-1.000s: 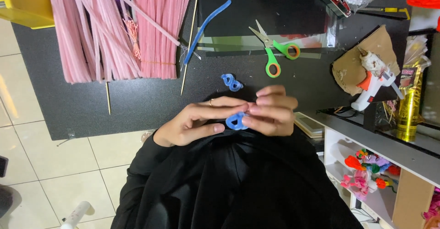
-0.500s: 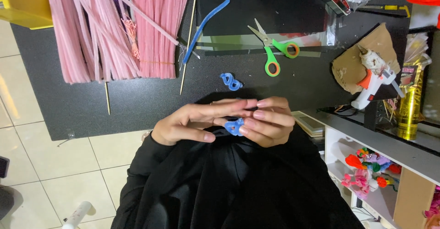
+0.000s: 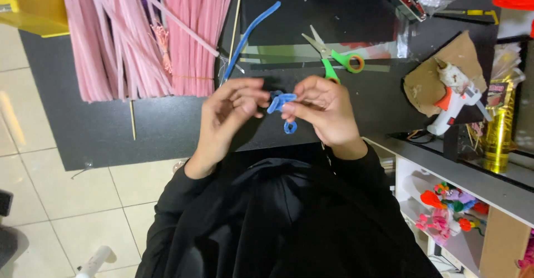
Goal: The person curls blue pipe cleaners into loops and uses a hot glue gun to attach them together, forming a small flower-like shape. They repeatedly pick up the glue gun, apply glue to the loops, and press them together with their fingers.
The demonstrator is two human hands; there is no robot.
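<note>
Head view: both hands lift off the lap; left hand (image 3: 231, 111) and right hand (image 3: 320, 108) fingers now pinch the bent blue pipe cleaner (image 3: 281, 107) above the black surface (image 3: 167, 122).

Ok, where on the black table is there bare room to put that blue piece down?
Bare patch left of the left hand, below the pink pipe cleaners. Another between the scissors and cardboard. The far edge and right side are crowded.

Both hands (image 3: 278, 111) pinching a twisted blue pipe cleaner (image 3: 281, 103), green scissors (image 3: 334, 61) probably just beyond
</note>
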